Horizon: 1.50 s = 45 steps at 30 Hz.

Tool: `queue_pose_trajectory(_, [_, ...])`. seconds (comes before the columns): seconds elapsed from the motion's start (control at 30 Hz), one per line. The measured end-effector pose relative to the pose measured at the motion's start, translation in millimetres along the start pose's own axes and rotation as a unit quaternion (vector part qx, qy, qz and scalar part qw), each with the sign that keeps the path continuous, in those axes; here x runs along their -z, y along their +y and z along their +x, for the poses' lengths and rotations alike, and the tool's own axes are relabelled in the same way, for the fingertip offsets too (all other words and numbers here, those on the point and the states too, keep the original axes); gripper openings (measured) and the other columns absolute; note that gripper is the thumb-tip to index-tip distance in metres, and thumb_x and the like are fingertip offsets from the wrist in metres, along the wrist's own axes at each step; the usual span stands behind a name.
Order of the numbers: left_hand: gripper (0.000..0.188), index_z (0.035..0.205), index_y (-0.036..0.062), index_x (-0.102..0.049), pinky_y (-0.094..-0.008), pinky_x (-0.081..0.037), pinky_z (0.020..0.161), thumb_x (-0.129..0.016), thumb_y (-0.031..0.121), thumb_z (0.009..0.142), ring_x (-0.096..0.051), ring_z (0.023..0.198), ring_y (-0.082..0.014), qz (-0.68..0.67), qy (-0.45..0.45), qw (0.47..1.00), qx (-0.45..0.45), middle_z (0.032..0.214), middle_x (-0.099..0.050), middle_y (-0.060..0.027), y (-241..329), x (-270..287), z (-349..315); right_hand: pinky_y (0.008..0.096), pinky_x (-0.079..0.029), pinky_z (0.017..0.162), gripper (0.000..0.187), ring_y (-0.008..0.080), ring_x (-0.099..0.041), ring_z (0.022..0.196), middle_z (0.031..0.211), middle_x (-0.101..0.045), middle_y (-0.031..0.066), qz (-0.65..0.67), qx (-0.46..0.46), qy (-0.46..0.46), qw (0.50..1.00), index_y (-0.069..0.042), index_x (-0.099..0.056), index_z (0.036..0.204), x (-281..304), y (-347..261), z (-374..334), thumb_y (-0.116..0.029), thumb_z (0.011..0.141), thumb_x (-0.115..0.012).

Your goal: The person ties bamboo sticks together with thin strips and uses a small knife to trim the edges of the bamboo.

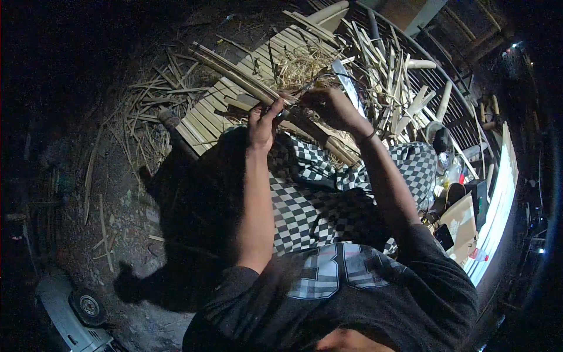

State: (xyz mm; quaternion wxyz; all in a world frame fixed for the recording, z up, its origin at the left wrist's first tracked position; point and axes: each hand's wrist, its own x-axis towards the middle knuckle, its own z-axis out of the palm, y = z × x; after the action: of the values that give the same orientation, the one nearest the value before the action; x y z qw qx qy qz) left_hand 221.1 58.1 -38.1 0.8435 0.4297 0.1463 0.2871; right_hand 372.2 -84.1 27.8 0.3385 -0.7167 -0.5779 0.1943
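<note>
My left hand (pixel 263 122) is closed around the near end of a bundle of long, split bamboo strips (pixel 231 73), its thumb lying along the top. The bundle slants away to the far left. Just right of that end, my right hand (pixel 335 108) is closed, back upward, with a dark band on its wrist. Its fingertips are in shadow, so what they pinch does not show. A thin dark cord (pixel 319 76) loops beside those fingers. Beyond my right hand lies a flat, shiny, blade-like strip (pixel 347 88).
A low slatted bamboo bench (pixel 202 122) carries curly shavings (pixel 302 66). Loose bamboo strips (pixel 384 79) pile up at the right, more offcuts (pixel 155 97) at the left. Checkered cloth (pixel 296 208) covers my lap. A cardboard box (pixel 460 223) and phone (pixel 443 237) sit at right; a vehicle (pixel 67 317) stands lower left.
</note>
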Motion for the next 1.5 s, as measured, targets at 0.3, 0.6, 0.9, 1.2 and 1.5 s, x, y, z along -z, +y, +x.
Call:
queue_pose_trajectory(0.3, [0.018, 0.104, 0.0053, -0.069, -0.0247, -0.047, 0.078, -0.065, 0.014, 0.089, -0.061, 0.086, -0.0092, 0.128, -0.065, 0.99, -0.008, 0.098, -0.068, -0.0019, 0, 17, 8, 0.0294, -0.049, 0.083, 0.036, 0.0195, -0.064, 0.091, 0.099, -0.068, 0.0141, 0.087, -0.083, 0.075, 0.99, 0.002, -0.063, 0.111, -2, -36, 0, -0.028, 0.093, -0.058])
queue_pose_trajectory(0.6, [0.016, 0.103, 0.0044, -0.069, -0.0235, -0.048, 0.079, -0.064, 0.011, 0.089, -0.062, 0.085, -0.0086, 0.068, -0.027, 0.997, -0.025, 0.097, -0.069, -0.0033, -5, -5, 2, 0.0197, -0.027, 0.042, 0.013, 0.0034, -0.038, 0.048, 0.06, -0.047, -0.0057, 0.393, -0.246, 0.032, 0.886, -0.008, -0.065, 0.099, 5, -34, -8, -0.016, 0.094, -0.057])
queue_pose_trajectory(0.9, [0.015, 0.099, 0.0041, -0.068, -0.0255, -0.047, 0.08, -0.068, 0.01, 0.086, -0.061, 0.085, -0.0076, 0.039, 0.022, 0.999, 0.006, 0.094, -0.067, -0.0002, -18, -3, 0, 0.0226, -0.049, 0.062, 0.031, 0.0087, -0.059, 0.073, 0.09, -0.066, 0.0033, 0.471, -0.252, 0.114, 0.838, -0.001, -0.062, 0.111, -16, -9, -12, -0.026, 0.095, -0.055])
queue_pose_trajectory(1.2, [0.014, 0.098, 0.0017, -0.067, -0.025, -0.048, 0.078, -0.065, 0.001, 0.084, -0.061, 0.085, -0.0089, 0.072, -0.013, 0.997, -0.005, 0.095, -0.067, -0.0036, -16, -11, -5, 0.0221, -0.046, 0.058, 0.031, 0.0084, -0.057, 0.067, 0.085, -0.065, 0.0032, 0.366, -0.293, 0.1, 0.877, -0.005, -0.064, 0.11, -16, -23, -9, -0.029, 0.092, -0.059])
queue_pose_trajectory(1.5, [0.019, 0.098, 0.0049, -0.068, -0.0254, -0.047, 0.081, -0.073, 0.009, 0.08, -0.061, 0.086, -0.0091, 0.117, 0.008, 0.993, -0.03, 0.096, -0.068, -0.0016, -16, -13, -10, 0.0269, -0.044, 0.056, 0.026, 0.0122, -0.053, 0.063, 0.079, -0.061, 0.0037, 0.487, -0.262, 0.185, 0.812, -0.005, -0.067, 0.106, -36, 11, -11, -0.024, 0.091, -0.058])
